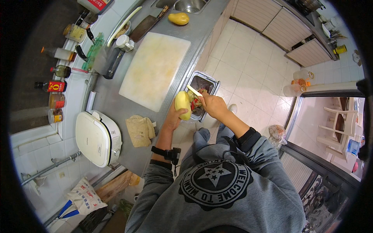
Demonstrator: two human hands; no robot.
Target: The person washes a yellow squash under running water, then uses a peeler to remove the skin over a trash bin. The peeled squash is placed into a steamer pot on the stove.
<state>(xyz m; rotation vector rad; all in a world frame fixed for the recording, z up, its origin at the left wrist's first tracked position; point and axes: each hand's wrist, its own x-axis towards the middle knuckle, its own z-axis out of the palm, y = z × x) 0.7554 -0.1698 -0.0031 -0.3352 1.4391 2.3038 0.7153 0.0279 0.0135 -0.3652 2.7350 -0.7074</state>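
My left hand (174,116) grips a pale yellow peeled potato (183,104) from below, its thumb across the lower end. In my right hand (214,105) is a white-handled peeler (194,91), close beside the potato's upper right side; its blade cannot be made out. Both hands are over a grey waste bin (216,88) against the counter's front edge. Peelings and red scraps (195,102) lie in the bin, partly hidden by my hands. Left of the potato, a white cutting board (156,70) rests on the steel counter (132,106).
A cleaver (144,28) lies beyond the board, near a yellow oblong fruit or vegetable (178,18) and the sink (190,5). Two black-handled knives (84,46) stand by the wall. A folded cloth (140,130) and a white cooker (97,139) occupy the counter's near end.
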